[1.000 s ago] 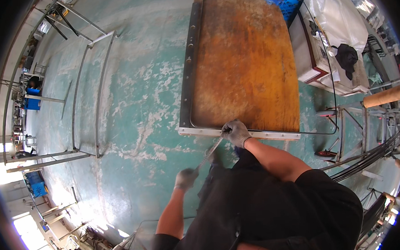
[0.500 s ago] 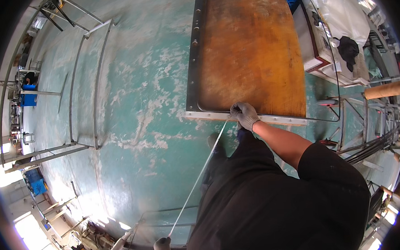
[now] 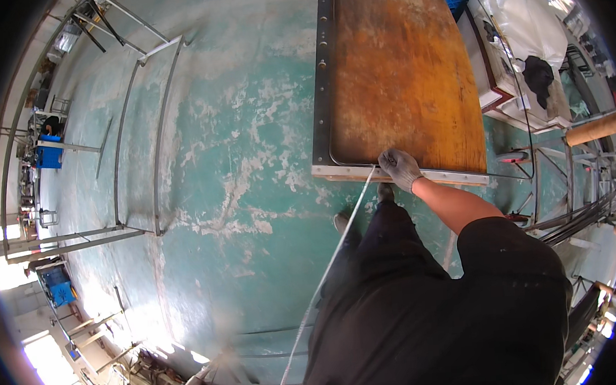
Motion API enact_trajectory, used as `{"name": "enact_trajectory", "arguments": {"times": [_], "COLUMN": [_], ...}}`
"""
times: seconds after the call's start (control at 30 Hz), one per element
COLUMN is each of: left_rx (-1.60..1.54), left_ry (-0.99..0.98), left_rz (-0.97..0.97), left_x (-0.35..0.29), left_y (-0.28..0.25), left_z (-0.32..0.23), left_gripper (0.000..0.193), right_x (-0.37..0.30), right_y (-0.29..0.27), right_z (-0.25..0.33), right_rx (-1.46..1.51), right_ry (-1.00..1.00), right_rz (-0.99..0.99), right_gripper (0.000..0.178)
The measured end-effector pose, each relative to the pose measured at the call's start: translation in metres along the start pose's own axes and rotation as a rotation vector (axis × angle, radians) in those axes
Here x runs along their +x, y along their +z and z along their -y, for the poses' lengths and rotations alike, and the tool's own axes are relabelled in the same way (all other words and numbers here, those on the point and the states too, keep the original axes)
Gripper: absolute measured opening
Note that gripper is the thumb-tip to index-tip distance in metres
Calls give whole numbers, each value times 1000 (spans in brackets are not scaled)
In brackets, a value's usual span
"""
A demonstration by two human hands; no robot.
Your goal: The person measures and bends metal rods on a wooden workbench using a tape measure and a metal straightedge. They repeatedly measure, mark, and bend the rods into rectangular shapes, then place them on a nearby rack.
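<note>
A grey glove covers my right hand [image 3: 399, 168], which is closed at the near edge of a brown wooden-topped table [image 3: 403, 83]. At its fingertips is the upper end of a long thin white strip [image 3: 324, 279]. From there the strip slants down past my legs to the lower edge of the view. A thin black rod [image 3: 329, 108] with a rounded bend lies along the table's left and near edges, passing by my right hand. My left hand is out of view below.
A metal rail [image 3: 321, 73] with bolts lines the table's left side. Steel frames [image 3: 158, 124] stand on the worn green floor [image 3: 249, 126] to the left. At right are a white-covered crate [image 3: 523, 42], a cardboard tube [image 3: 592, 129] and a metal rack [image 3: 554, 179].
My left hand has dropped out of view at the lower edge, with the strip now reaching that edge. The table and my right hand have shifted rightward in view.
</note>
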State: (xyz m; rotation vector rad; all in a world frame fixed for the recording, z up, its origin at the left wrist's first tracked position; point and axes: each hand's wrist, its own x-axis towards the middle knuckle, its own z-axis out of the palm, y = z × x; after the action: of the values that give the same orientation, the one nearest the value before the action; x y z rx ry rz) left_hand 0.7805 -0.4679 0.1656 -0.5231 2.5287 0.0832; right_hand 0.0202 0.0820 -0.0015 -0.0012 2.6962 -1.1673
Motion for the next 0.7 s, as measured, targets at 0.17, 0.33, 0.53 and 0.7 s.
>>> {"name": "enact_trajectory", "arguments": {"times": [0.17,0.33,0.53,0.7], "left_rx": [-654,-1260,-1294,-1154], "left_ry": [-425,-592,-457,-431], "left_rz": [112,91,278,562], "left_x": [68,174,328,412], "left_y": [-3,-63,-151,-182], "left_z": [-25,-117,-266,-324], "left_gripper": [28,27,25,30], "right_x": [3,-1,2,5], "right_y": [15,19,15,11], "right_z": [-22,-24,-19,-14], "right_rx": [192,196,-25,-26], "right_ry": [-10,-24,-95,-76], "right_rz": [-11,-34,-99,-142], "right_gripper": [14,10,15,11]}}
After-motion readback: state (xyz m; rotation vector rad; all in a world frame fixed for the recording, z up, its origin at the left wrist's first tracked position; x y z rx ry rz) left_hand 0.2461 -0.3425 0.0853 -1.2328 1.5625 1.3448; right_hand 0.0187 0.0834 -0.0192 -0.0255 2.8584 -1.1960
